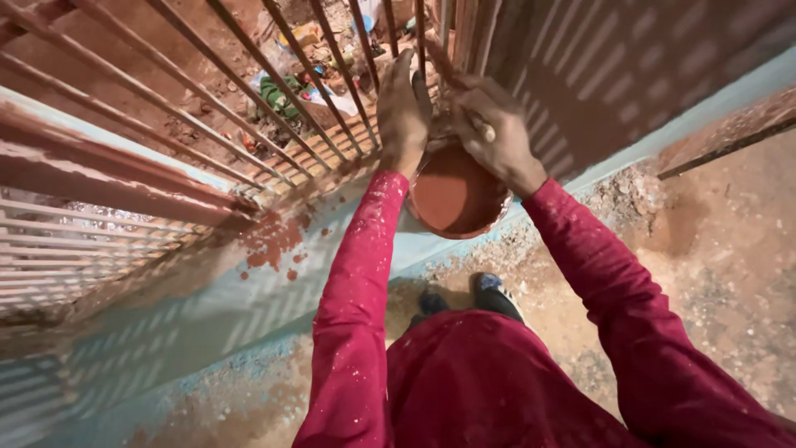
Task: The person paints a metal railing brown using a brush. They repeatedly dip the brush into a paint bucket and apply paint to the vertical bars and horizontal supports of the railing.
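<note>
A round tin of red-brown paint point(454, 197) is held up against a metal railing point(274, 75) of thin bars. My left hand point(404, 112) grips the tin's far rim, fingers stretched up along a bar. Just to the right, my right hand point(497, 133) is closed around a paintbrush handle point(481, 126), with the brush end hidden near the bars above the tin. Both arms are in red sleeves speckled with white.
A pale blue ledge point(249, 307) under the railing carries red paint splashes point(274, 241). A slatted rail section point(75, 249) lies at the left. Below are my two shoes point(489, 290) on a gritty, dusty floor point(730, 274). Rubbish lies on ground beyond the bars.
</note>
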### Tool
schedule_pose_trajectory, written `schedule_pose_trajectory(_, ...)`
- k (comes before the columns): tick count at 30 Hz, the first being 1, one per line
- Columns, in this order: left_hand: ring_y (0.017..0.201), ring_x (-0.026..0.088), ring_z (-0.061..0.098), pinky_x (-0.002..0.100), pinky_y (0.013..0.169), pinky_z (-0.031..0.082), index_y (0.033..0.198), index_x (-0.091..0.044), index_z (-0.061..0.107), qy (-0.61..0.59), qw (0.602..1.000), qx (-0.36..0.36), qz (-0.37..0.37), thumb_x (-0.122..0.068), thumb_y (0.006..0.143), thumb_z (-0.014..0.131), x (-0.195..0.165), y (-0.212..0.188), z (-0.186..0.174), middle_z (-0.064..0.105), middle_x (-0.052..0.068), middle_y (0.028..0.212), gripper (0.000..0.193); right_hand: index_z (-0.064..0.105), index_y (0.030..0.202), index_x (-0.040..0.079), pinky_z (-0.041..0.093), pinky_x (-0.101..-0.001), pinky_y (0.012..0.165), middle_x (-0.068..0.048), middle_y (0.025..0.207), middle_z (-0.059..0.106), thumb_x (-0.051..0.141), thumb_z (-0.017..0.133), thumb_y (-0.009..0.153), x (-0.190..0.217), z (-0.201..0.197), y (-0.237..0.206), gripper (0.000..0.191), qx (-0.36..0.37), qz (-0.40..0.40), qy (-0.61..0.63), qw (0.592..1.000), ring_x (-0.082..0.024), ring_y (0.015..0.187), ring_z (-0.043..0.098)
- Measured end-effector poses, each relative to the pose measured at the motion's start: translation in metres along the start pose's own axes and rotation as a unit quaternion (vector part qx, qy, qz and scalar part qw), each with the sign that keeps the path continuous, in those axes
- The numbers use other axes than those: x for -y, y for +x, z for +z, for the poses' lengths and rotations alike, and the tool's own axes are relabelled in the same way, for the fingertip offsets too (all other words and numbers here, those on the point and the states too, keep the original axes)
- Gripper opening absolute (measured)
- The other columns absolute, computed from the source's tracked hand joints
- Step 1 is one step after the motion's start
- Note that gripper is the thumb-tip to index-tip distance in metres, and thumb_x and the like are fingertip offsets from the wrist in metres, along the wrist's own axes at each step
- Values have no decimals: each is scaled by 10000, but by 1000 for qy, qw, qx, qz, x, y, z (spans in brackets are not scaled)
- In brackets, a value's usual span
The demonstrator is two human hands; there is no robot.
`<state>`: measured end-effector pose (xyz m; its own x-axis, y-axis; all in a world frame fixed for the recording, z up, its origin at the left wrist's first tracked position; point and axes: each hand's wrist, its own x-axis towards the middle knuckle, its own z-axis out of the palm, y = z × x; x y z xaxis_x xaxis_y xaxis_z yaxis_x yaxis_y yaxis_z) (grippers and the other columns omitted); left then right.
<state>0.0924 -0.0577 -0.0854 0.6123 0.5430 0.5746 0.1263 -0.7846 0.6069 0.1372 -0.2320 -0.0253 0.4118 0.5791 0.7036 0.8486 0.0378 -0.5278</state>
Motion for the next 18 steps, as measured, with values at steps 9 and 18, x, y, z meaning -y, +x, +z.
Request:
schedule_pose_trajectory(9, 1306, 370, 616, 437, 1153, 491, 1405, -45, 538, -55, 996, -59, 28, -60, 1048, 562, -48, 26, 3, 638, 182, 1364, 358, 661, 1164, -19, 637, -399, 915, -154, 1306, 658, -115, 738, 978, 28, -49, 67, 223, -144, -171, -67, 972, -324, 1118, 735)
schedule_pose_trajectory(18, 1338, 369, 594, 440, 1156, 480, 1437, -29, 514, -20, 995, -97, -2, -40, 996, 581, -64, 38, -11, 621, 191, 1409, 446, 642, 1164, -7, 588, -347, 785, -142, 1297, 690, -111, 734, 941, 18, -50, 53, 262, -10, -90, -46, 995, -241, 957, 713)
